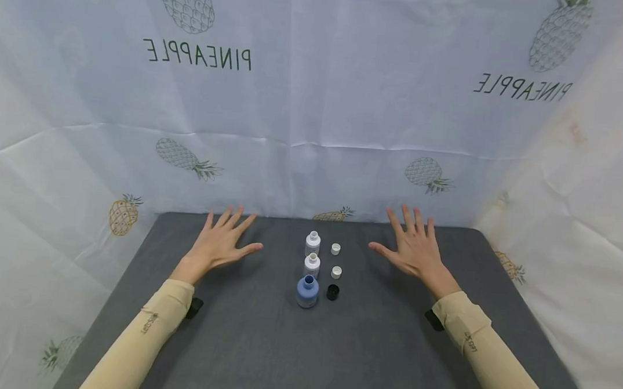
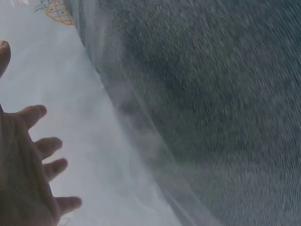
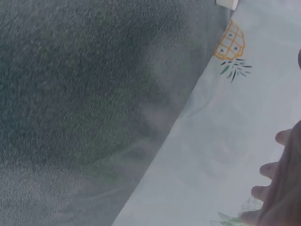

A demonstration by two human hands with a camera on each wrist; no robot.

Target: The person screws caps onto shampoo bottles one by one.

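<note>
My left hand (image 1: 219,244) is spread over the far left of the table, fingers straight, holding nothing. On the other side my right hand (image 1: 414,250) is spread the same way, also holding nothing. Between them a column of uncapped bottles stands upright: a white bottle (image 1: 313,244) at the back, a second white bottle (image 1: 311,266) before it, and a blue bottle (image 1: 307,293) in front. Just right of them lie a white cap (image 1: 336,249), another white cap (image 1: 336,272) and a black cap (image 1: 333,292). In the left wrist view the left hand (image 2: 23,169) shows spread fingers.
The dark grey table (image 1: 294,356) ends at a white pineapple-print curtain (image 1: 341,103), which hangs behind it and along both sides. A black wrist strap piece (image 1: 194,308) shows at the left cuff, and a similar black piece (image 1: 434,320) at the right.
</note>
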